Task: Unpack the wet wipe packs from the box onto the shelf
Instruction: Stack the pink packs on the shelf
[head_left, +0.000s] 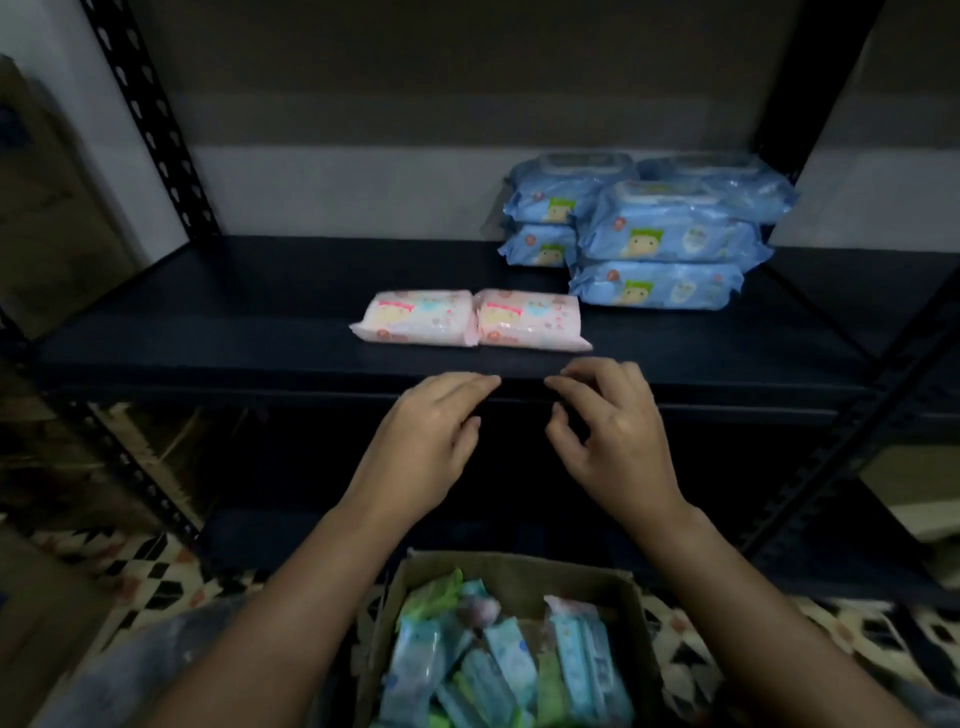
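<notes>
Two pink wet wipe packs lie side by side near the front of the dark shelf. Several blue wet wipe packs are stacked at the shelf's back right. A cardboard box at the bottom holds several blue and green packs. My left hand and my right hand hover just in front of the shelf's front edge, below the pink packs. Both hold nothing, with fingers relaxed and slightly bent.
Black perforated shelf posts rise at left and right. A lower shelf sits behind the box. Brown cardboard stands at the far left. The floor has a patterned tile or rug.
</notes>
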